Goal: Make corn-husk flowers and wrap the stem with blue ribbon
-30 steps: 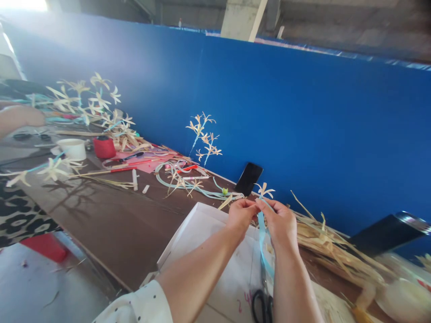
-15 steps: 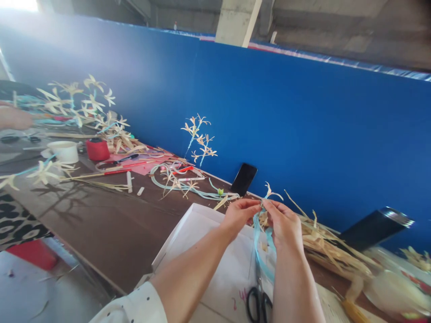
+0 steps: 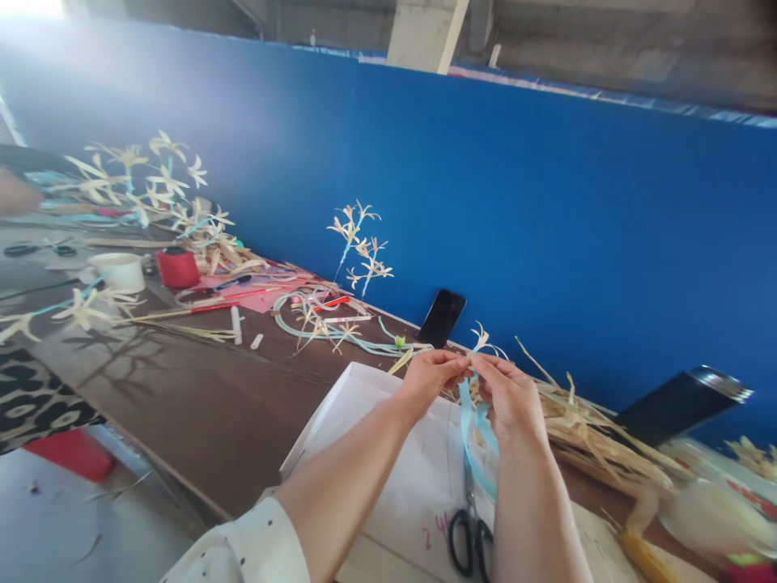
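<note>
My left hand (image 3: 432,374) and my right hand (image 3: 507,387) meet above a white box lid (image 3: 388,461), thumbs and fingers pinched close together. Between them they grip the stem of a small pale flower (image 3: 484,338), whose thin petals stick up behind the fingertips. Light blue ribbon (image 3: 466,417) hangs from the pinch and curls down beside my right wrist. The stem itself is mostly covered by my fingers. Below the ribbon, scissors (image 3: 469,534) with black handles lie on the lid, partly behind my right forearm.
A black phone (image 3: 442,318) leans on the blue partition (image 3: 546,202). Dry husk strips (image 3: 598,441) and a dark cylinder (image 3: 683,405) are at right. Pale blue cords (image 3: 358,344), a white cup (image 3: 121,273) and red thread spool (image 3: 178,267) stand left. Another person's hand (image 3: 18,194) shows far left.
Both hands stay pinched together and have shifted slightly up, with the flower turned a little. The other person's hand at far left has moved further out of view.
</note>
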`<act>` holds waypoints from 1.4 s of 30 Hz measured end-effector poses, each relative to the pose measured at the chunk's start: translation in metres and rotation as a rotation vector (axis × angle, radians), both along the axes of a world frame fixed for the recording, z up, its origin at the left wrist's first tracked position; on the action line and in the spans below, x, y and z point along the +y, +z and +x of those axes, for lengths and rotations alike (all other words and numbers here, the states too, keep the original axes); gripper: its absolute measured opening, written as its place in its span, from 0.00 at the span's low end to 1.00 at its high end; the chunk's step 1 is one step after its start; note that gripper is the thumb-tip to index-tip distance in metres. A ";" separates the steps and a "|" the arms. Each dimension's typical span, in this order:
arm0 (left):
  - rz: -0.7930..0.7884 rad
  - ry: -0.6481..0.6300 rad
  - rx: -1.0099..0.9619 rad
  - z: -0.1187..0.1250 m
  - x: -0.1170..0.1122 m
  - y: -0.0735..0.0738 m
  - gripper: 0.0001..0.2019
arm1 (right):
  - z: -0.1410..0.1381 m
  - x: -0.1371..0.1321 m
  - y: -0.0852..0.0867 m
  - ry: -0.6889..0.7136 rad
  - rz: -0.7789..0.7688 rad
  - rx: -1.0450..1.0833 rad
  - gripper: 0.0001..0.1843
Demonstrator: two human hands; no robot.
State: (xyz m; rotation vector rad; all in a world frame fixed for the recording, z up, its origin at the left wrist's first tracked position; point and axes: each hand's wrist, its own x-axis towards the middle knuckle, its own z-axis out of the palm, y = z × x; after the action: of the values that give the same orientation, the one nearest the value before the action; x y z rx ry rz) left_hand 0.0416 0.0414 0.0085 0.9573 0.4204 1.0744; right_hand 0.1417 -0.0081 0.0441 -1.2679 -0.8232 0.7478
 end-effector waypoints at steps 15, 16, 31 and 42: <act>0.020 0.071 0.082 -0.001 -0.001 0.008 0.18 | 0.002 -0.007 0.007 -0.124 0.016 -0.489 0.15; 0.013 0.080 0.090 -0.001 -0.001 0.008 0.18 | 0.001 -0.007 0.008 -0.124 0.002 -0.516 0.15; 0.047 0.187 0.055 -0.003 -0.009 0.011 0.13 | 0.003 -0.003 0.001 0.079 0.035 0.021 0.21; -0.002 0.252 0.130 -0.004 -0.009 0.016 0.07 | 0.000 0.001 -0.004 0.114 0.071 0.071 0.15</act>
State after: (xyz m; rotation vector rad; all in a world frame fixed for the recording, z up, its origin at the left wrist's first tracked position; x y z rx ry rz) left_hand 0.0377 0.0322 0.0245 0.9937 0.6624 1.2415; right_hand 0.1417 -0.0072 0.0405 -1.1318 -0.8630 0.8428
